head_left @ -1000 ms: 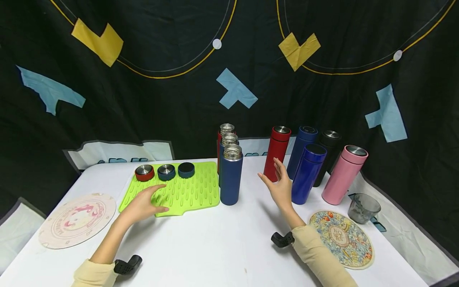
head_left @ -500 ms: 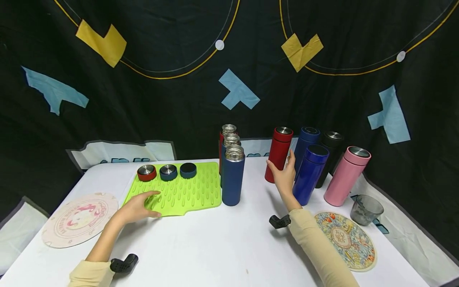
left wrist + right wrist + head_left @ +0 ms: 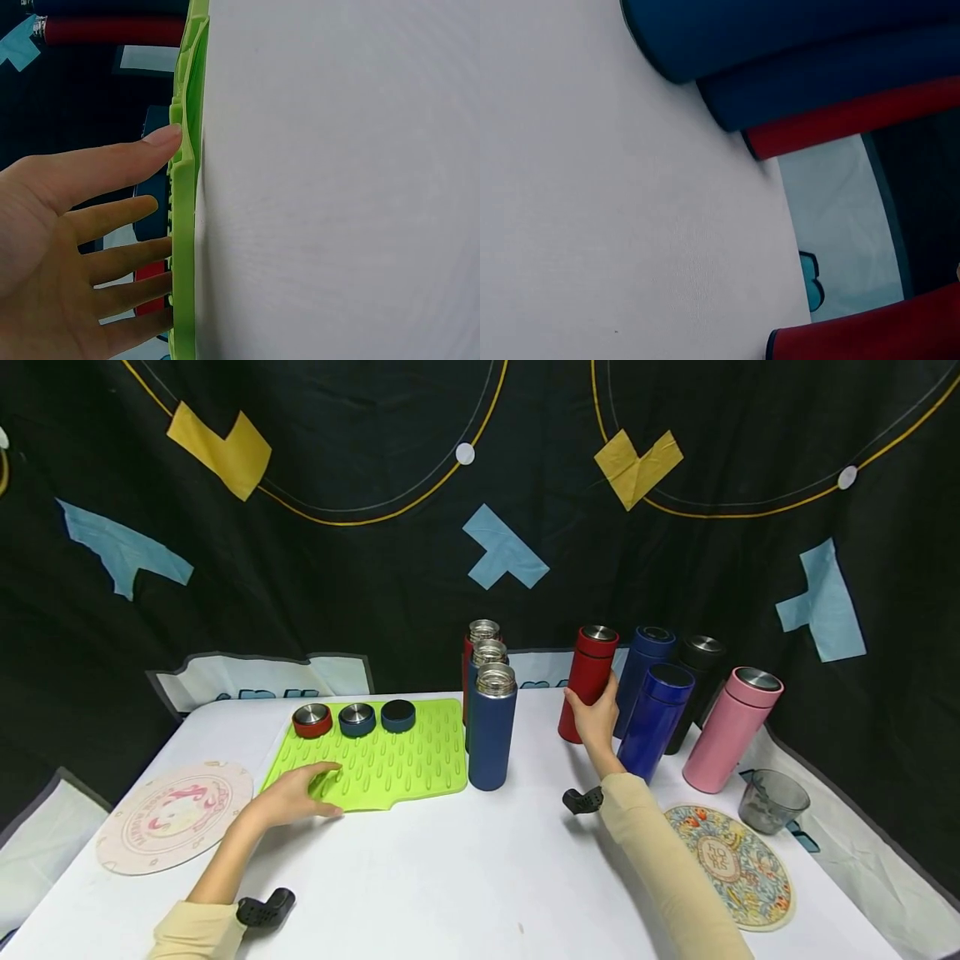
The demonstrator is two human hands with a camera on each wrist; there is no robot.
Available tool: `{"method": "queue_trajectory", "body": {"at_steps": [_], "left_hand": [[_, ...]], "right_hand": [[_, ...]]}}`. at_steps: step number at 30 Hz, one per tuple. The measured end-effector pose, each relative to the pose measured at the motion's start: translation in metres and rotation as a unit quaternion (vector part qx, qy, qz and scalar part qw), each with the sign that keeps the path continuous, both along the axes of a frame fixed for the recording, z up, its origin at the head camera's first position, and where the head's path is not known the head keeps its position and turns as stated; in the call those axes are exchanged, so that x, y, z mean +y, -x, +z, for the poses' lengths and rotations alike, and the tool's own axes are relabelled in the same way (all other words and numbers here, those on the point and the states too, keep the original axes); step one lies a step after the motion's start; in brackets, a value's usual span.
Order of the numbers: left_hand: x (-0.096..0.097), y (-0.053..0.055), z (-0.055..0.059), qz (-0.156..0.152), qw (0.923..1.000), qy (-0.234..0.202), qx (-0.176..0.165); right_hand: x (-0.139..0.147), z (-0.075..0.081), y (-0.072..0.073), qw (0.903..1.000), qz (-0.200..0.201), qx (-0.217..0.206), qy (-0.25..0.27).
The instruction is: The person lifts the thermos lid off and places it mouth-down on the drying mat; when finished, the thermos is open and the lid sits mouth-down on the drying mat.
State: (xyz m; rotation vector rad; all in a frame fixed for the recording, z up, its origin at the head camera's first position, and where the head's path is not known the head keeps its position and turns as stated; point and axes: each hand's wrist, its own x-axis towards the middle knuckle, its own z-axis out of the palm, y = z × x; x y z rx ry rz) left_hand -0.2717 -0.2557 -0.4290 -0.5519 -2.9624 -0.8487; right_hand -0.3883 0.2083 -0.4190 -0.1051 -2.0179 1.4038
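Note:
My right hand [image 3: 596, 722] grips the closed red thermos [image 3: 588, 672] around its middle, thumb on the left side and fingers on the right; the thermos stands upright on the table. Its lower part shows in the right wrist view as a red cylinder [image 3: 870, 330]. My left hand [image 3: 288, 797] holds nothing, fingers spread and relaxed at the near left edge of the green drying mat [image 3: 427, 760]. In the left wrist view the thumb and fingers lie beside the mat's rim [image 3: 184, 255]. A red lid [image 3: 312, 721] and two blue lids [image 3: 357, 720] sit along the mat's back.
Three lidless bottles stand in a row, a navy one [image 3: 492, 735] in front. Right of the red thermos are blue, black and pink thermoses [image 3: 723, 735], a grey glass cup [image 3: 772, 802] and a patterned round mat [image 3: 738, 868]. A pink round mat [image 3: 176, 818] lies left.
My right hand has moved toward the red thermos and closed around it. My left hand has shifted slightly left and down, still empty. The view has panned a little left.

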Motion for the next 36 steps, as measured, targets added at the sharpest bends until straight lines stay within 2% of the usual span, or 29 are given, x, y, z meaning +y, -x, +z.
{"method": "queue_trajectory", "body": {"at_steps": [5,9,16,24,30,36], "left_hand": [[0.000,0.000,0.000,0.003,1.0000,0.001,-0.005],[0.001,0.001,-0.001,0.004,1.0000,0.002,-0.006],[0.002,-0.001,0.003,0.003,1.0000,0.007,-0.002],[0.005,-0.001,0.010,0.009,0.9994,-0.003,0.034],[0.015,-0.003,0.023,0.003,0.9977,-0.017,0.065],[0.033,-0.009,0.043,0.001,0.9950,-0.034,0.094]], "right_hand": [[0.003,-0.003,0.006,0.9999,-0.014,0.006,-0.007],[0.004,-0.003,0.005,0.9997,-0.020,0.010,-0.008],[0.000,-0.003,-0.004,0.9996,-0.009,0.026,-0.007],[-0.005,-0.002,-0.019,0.9984,0.002,0.055,-0.007],[-0.008,0.006,-0.035,0.9968,0.026,0.076,0.006],[-0.012,0.027,-0.055,0.9972,0.040,0.062,0.011]]}}
